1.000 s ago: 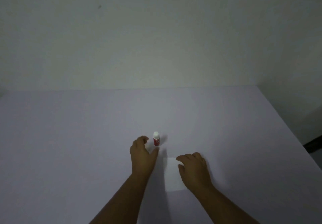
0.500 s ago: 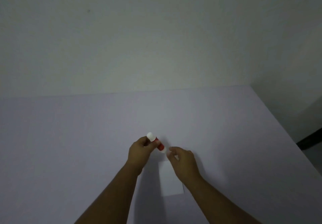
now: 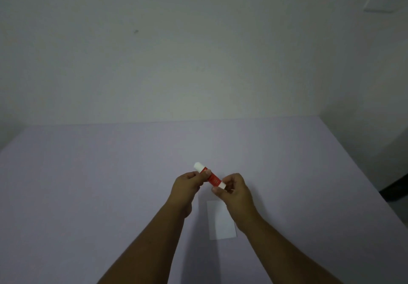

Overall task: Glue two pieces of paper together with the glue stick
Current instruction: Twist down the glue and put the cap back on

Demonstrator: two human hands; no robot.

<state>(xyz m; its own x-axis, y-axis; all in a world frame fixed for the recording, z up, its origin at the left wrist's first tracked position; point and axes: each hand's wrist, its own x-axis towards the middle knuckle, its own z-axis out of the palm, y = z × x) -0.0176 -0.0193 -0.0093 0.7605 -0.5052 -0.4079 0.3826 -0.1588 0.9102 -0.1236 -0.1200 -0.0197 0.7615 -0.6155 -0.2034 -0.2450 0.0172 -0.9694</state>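
Glue stick [image 3: 209, 176] held tilted above desk [image 3: 88, 184], left hand [image 3: 187, 185] gripping its upper part, right hand [image 3: 231, 192] pinching its lower white end; paper [image 3: 219, 223] lies flat on desk below the hands

Red glue stick [image 3: 210, 177] between left hand [image 3: 186, 186] and right hand [image 3: 234, 192], above white paper [image 3: 218, 222].

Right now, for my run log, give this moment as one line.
stage: opening glue | left hand: grips glue stick | right hand: fingers pinch its near end | paper: flat on table, unglued
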